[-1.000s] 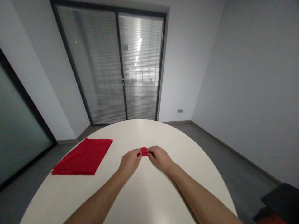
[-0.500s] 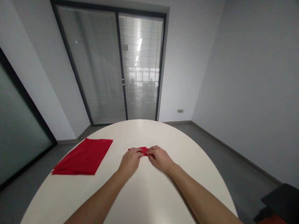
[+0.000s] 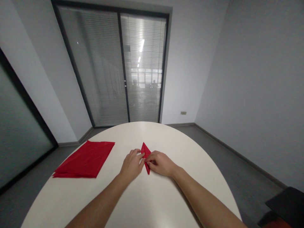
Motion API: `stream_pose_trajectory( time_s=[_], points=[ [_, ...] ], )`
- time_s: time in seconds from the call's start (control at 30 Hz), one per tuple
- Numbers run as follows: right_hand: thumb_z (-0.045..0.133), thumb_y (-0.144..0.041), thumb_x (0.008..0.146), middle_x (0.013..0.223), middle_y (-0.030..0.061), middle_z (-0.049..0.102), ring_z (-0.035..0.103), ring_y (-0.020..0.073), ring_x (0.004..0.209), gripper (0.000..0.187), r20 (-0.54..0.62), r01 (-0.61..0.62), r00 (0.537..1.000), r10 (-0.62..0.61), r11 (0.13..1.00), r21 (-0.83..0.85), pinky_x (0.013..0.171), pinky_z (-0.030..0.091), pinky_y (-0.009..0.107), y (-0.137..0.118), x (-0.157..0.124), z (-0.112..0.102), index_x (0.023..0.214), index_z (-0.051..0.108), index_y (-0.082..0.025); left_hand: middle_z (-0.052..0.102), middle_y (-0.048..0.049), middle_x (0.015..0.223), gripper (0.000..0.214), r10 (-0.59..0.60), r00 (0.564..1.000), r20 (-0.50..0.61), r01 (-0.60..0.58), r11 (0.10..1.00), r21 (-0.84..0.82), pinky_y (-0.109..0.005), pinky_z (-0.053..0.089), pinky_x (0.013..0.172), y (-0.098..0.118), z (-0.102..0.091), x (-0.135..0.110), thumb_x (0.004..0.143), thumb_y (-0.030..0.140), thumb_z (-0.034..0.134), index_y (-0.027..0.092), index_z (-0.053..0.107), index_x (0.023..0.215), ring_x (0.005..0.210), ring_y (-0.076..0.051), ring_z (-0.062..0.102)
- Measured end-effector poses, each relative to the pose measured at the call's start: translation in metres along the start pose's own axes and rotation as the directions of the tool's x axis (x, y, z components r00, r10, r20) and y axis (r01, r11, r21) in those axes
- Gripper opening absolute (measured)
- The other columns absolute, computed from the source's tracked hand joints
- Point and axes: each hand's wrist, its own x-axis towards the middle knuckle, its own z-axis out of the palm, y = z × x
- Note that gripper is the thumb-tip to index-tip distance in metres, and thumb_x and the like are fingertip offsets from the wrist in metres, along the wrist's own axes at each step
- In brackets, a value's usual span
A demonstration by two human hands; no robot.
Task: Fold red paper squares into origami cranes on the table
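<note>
A small folded piece of red paper [image 3: 145, 148], pointed at its far and near ends, lies lengthwise on the white round table between my hands. My left hand [image 3: 132, 163] is at its left side, with the fingers curved and the fingertips on the paper's edge. From the right, my right hand [image 3: 161, 162] has its thumb and fingers closed on the paper near the middle. The fingertips cover part of the folds. Well to the left lies a flat stack of larger red paper sheets [image 3: 86, 160], with neither hand touching it.
The white table [image 3: 142, 131] has a rounded edge. Beyond it stand glass panels with blinds [image 3: 104, 72]. A dark chair-like object [image 3: 288, 204] is at the lower right, beside the table.
The small folded paper has turned from lying crosswise to pointing away from me, and more of it shows. My fingers have shifted on it. The stack has not moved.
</note>
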Motion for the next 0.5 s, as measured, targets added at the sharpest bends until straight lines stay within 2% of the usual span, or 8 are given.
stream_pose_trajectory(
  time_s=[0.23,0.5],
  points=[
    [0.054,-0.001,0.078,0.104,0.0066,0.072,0.062,0.0209,0.108,0.033,-0.093,0.050,0.995,-0.043,0.995,0.081,0.101,0.047,0.035,0.0068,-0.0003,0.0087,0.095,0.074,-0.020,0.065,-0.0086,0.115,0.029,0.023,1.000,0.019,-0.022,0.999,-0.028,-0.038,0.047,0.097,-0.0015,-0.0004,0.0000,0.095,0.024,0.053,0.022,0.071,0.117,0.108,-0.024,0.058],
    [0.055,-0.003,0.081,0.108,0.0075,0.071,0.063,0.0207,0.104,0.033,-0.093,0.021,0.996,-0.010,0.993,0.115,0.096,0.050,0.034,0.0048,-0.0020,0.0063,0.107,0.069,-0.018,0.066,-0.0088,0.118,0.032,0.048,0.998,0.033,-0.047,0.998,-0.050,-0.042,0.045,0.100,0.0010,-0.0046,-0.0009,0.090,0.024,0.057,0.023,0.070,0.120,0.112,-0.026,0.059]
  ],
)
